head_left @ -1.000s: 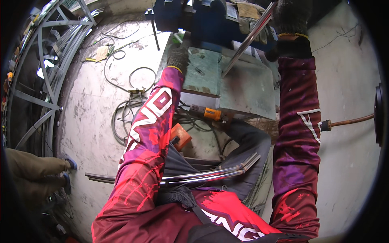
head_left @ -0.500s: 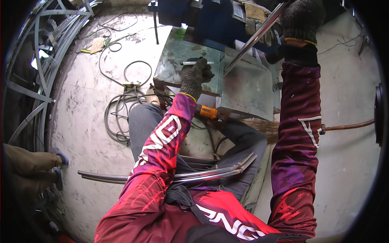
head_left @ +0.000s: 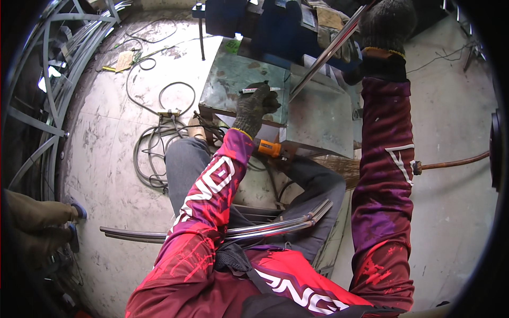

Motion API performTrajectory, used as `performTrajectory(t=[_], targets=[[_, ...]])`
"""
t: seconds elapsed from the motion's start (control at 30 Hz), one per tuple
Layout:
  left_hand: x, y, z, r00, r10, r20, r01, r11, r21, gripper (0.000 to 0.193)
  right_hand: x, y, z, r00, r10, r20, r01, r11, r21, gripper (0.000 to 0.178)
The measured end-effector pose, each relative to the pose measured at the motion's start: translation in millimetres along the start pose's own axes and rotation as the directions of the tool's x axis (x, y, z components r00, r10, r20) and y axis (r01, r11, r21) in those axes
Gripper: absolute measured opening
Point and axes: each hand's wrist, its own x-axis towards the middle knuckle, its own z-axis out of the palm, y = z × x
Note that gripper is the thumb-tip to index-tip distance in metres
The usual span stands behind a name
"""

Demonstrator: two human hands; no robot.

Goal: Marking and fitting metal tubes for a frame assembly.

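- The floor (head_left: 106,169) is pale and scuffed; a grey metal box (head_left: 220,87) sits far.
- Left hand (head_left: 255,105) holds a white marker (head_left: 250,90) over the box.
- Right hand (head_left: 388,25), far right, is beside slanting tubing (head_left: 330,54); I can't tell its grip.

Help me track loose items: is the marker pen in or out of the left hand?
In: the white marker pen sticks out on both sides of the curled, gloved left hand.
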Motion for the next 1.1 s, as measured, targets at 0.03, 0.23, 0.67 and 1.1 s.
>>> performTrajectory(t=[0.03, 0.23, 0.67, 1.1], targets=[[1, -1, 2, 1.000, -0.005, 0.020, 0.005, 1.000, -0.006, 0.024, -3, 4, 8, 0.905, -0.419, -0.081, 0.322, 0.796, -0.513, 0.025], [3, 0, -2, 0.999, -0.019, 0.035, 0.019, 1.000, 0.014, 0.025, -1, 5, 2, 0.897, -0.437, -0.061, 0.348, 0.786, -0.511, 0.021], [-4, 4, -20, 0.934, 0.054, 0.354, 0.007, 0.985, -0.170, 0.030, 4, 4, -4, 0.904, -0.421, -0.081, 0.326, 0.798, -0.507, 0.019], [-18, 47, -8, 0.970, -0.141, 0.196, 0.079, 0.952, 0.295, 0.044, 5, 0, -12, 0.899, -0.435, -0.045, 0.349, 0.776, -0.525, 0.019]])
